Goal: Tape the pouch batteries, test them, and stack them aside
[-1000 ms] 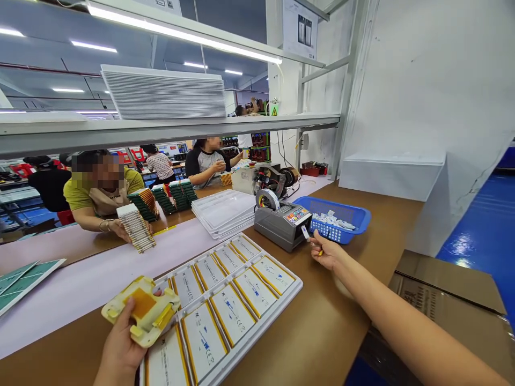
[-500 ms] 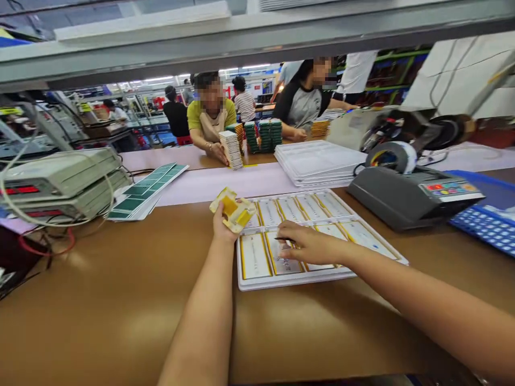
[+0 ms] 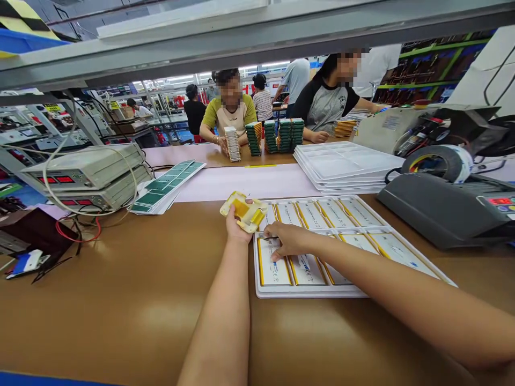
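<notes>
The lower half of the frame is taken up by a brown workbench top (image 3: 132, 321), crossed towards its back by a pale lilac strip (image 3: 225, 185). The top of the frame is spanned by a grey metal shelf beam (image 3: 201, 53), slanted upward to the right. Beneath it, white ceiling lamps (image 3: 277, 64) are seen at upper centre, and a blue floor (image 3: 183, 135) is glimpsed left of centre. At upper right, a green-edged storage rack (image 3: 430, 69) is partly hidden by a white wall (image 3: 485, 75).

the cream piece (image 3: 248, 214) has amber-yellow patches (image 3: 241, 208).
</notes>
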Tool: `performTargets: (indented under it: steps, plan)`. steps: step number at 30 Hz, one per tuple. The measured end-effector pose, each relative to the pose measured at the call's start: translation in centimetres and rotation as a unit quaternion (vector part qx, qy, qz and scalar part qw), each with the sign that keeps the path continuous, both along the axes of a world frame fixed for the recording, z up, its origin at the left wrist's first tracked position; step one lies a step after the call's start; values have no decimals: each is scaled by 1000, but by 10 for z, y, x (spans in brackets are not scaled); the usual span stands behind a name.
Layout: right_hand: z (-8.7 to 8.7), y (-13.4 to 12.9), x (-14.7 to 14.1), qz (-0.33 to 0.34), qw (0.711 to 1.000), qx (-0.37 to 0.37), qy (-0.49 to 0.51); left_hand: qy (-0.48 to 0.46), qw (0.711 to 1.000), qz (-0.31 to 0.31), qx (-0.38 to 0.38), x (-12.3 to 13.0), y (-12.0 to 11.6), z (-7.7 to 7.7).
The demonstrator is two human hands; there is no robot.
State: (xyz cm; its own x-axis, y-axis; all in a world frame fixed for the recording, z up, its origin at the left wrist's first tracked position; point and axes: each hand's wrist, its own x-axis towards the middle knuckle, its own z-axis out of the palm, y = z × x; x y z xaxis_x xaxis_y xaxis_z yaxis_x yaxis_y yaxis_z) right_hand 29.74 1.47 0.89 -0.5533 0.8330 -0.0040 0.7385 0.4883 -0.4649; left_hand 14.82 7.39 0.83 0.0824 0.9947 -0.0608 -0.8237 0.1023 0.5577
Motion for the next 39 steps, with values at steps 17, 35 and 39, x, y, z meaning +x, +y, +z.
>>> performTargets:
  steps: [17,35,39]
  plan:
    - [-13,-1,7,-2,944,31,329,50,998,-6,-45,-13,-8,18]
    - [-10,-19,13,2,982,106,157,54,996,28,-62,-3,-1,4]
    - [-13,-18,15,21,984,101,142,63,996,26,-66,-1,4,-2]
